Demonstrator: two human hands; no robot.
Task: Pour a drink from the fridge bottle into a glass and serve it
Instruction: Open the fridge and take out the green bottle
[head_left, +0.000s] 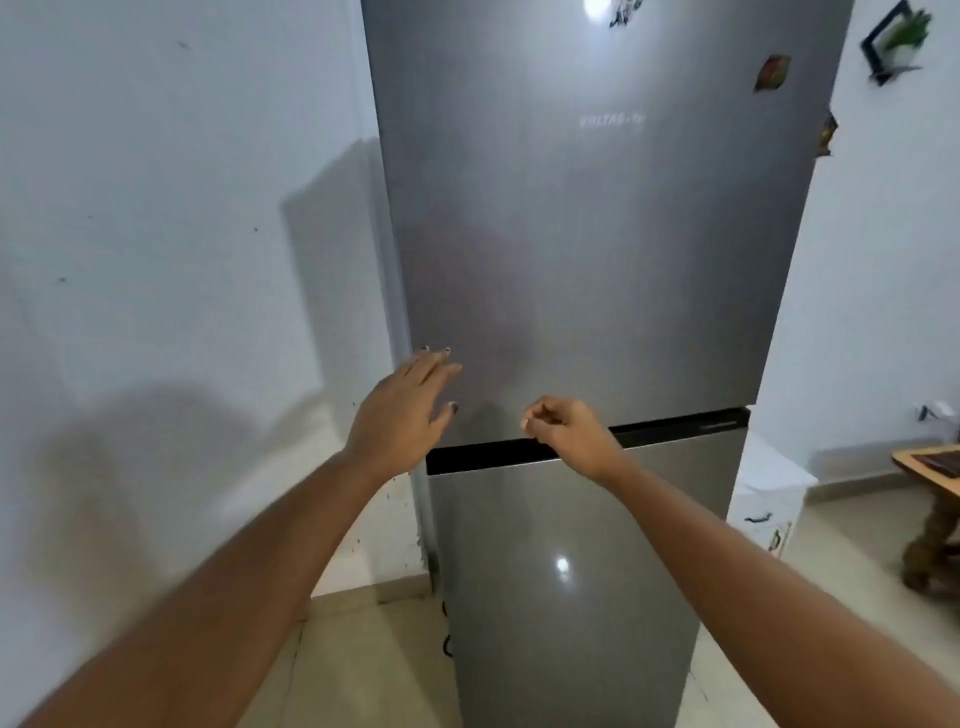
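A tall grey two-door fridge (597, 249) fills the middle of the head view, both doors closed, with a black strip (675, 428) between the upper and lower door. My left hand (402, 413) is stretched out flat, fingers apart, at the lower left edge of the upper door. Just in front of the black strip, my right hand (569, 434) hangs with its fingers loosely curled and nothing in them. No bottle or glass is in view.
A white wall (182, 260) stands close on the left of the fridge. Right of it are a white box (769, 499) on the floor and a wooden table (935, 499) at the frame's edge. Magnets (772, 73) stick to the upper door.
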